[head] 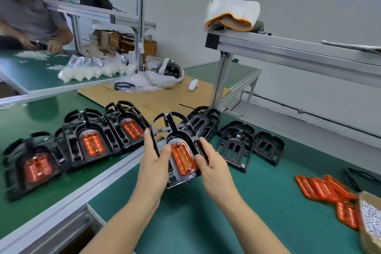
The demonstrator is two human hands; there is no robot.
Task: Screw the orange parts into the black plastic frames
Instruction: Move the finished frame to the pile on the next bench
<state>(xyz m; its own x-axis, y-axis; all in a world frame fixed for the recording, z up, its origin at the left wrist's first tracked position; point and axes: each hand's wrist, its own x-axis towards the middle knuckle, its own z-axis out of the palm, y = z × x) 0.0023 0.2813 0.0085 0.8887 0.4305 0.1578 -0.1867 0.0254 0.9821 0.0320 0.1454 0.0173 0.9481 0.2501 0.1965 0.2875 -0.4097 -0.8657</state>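
Observation:
Both hands hold one black plastic frame (pixel 176 130) above the green table, tilted toward me. An orange part (pixel 183 159) sits in its middle with a screw head showing at each end. My left hand (pixel 154 163) grips the frame's left edge, thumb near the orange part's top. My right hand (pixel 214 168) grips the right edge, thumb beside the orange part. To the left, three black frames (pixel 90 140) with orange parts lie in a row. Empty black frames (pixel 237 142) lie on the right. Loose orange parts (pixel 325 189) are piled at the right.
A cardboard box of small screws (pixel 371 220) stands at the right edge. An aluminium rail (pixel 92 183) divides the green benches. A cardboard sheet (pixel 165 97), a white headset (pixel 171 72) and bags lie behind. Another person (pixel 31 16) works at the far left. A metal shelf (pixel 288 47) overhangs the right.

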